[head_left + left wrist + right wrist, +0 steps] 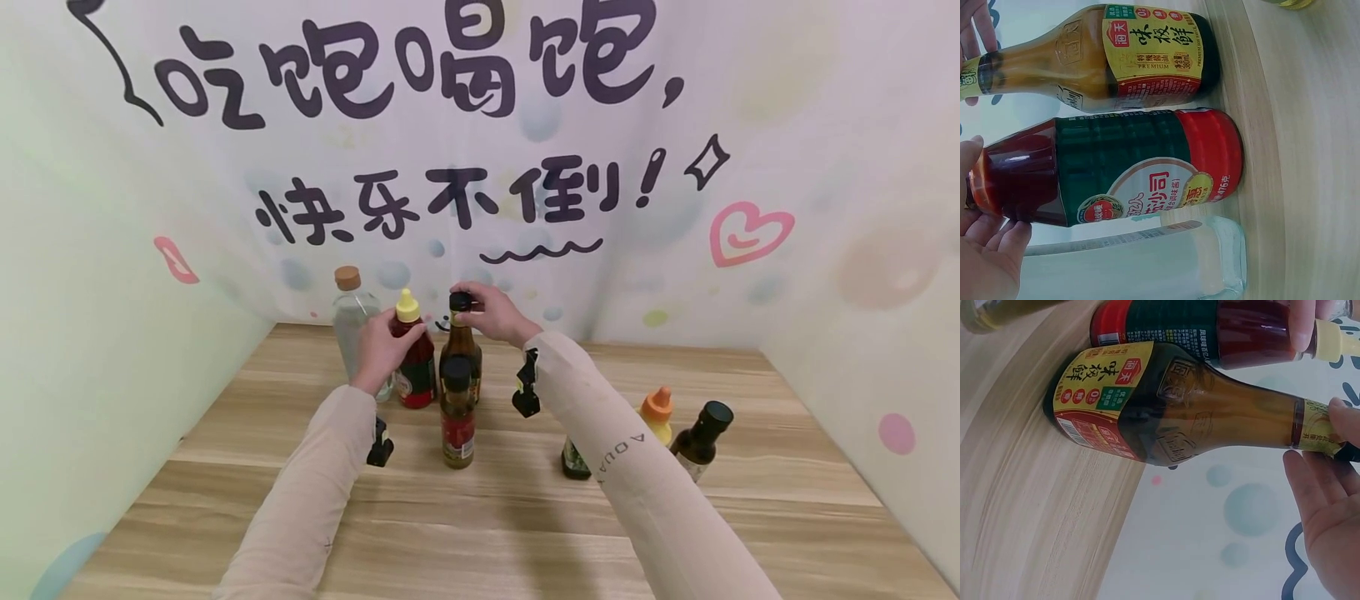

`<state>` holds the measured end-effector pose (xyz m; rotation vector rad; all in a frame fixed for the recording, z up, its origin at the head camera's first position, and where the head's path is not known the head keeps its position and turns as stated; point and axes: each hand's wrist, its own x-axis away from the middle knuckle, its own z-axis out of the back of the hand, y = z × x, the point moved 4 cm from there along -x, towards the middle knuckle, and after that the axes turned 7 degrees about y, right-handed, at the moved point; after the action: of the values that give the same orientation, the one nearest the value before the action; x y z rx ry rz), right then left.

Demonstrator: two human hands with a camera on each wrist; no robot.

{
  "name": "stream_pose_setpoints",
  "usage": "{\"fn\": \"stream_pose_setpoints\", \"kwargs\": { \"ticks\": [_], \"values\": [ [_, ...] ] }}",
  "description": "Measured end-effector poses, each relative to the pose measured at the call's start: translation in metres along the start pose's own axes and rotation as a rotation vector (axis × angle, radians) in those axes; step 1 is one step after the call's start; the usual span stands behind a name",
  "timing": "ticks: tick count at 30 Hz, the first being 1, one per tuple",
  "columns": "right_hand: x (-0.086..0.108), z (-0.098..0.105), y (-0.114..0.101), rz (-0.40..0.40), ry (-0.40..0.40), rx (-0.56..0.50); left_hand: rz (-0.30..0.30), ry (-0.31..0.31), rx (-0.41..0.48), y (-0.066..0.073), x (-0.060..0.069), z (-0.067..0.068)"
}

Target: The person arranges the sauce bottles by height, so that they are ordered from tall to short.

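Observation:
Toward the back of the table, my left hand (381, 346) holds a ketchup bottle (415, 367) by its neck, just under the yellow nozzle cap. The bottle's red body and green label (1125, 169) show in the left wrist view. Beside it on the right, my right hand (497, 314) grips the neck of a brown soy sauce bottle (1210, 403) with a yellow-and-red label, near the black cap. Both bottles stand upright, side by side. A clear glass bottle (352, 321) with a brown cap is just left of the ketchup, partly behind my left hand.
A smaller black-capped bottle (457, 425) with a red label stands in front of the soy sauce. Further right, an orange-tipped squeeze bottle (657, 412) and a dark bottle (701, 442) are partly covered by my right sleeve. A printed cloth (420, 142) hangs behind the wooden table (420, 533).

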<state>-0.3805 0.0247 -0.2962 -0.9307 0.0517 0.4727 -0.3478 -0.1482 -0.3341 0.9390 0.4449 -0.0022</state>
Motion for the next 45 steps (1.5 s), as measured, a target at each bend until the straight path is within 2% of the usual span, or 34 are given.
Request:
{"fn": "stream_pose_setpoints", "kwargs": {
  "ticks": [6, 12, 18, 25, 36, 41, 45],
  "values": [
    [0.005, 0.003, -0.002, -0.02, 0.004, 0.025, -0.002, -0.012, -0.003, 0.001, 0.001, -0.003],
    [0.011, 0.007, -0.003, -0.038, -0.065, 0.034, 0.01, -0.025, 0.007, 0.002, 0.004, -0.006],
    [0.011, 0.011, -0.008, -0.046, -0.107, 0.057, 0.049, -0.037, -0.002, 0.001, 0.004, -0.005],
    [0.013, 0.025, -0.024, -0.018, -0.102, 0.094, 0.091, -0.113, -0.028, 0.005, 0.005, -0.001],
    [0.025, 0.06, -0.033, -0.008, -0.066, 0.078, 0.013, -0.282, -0.007, 0.0, 0.008, 0.007],
    [0.033, 0.073, -0.037, 0.037, -0.063, 0.086, -0.012, -0.326, 0.012, 0.0, 0.012, 0.017],
    [0.043, 0.082, -0.037, 0.074, -0.059, 0.146, -0.052, -0.334, 0.024, 0.004, 0.018, 0.026]
  ]
}}
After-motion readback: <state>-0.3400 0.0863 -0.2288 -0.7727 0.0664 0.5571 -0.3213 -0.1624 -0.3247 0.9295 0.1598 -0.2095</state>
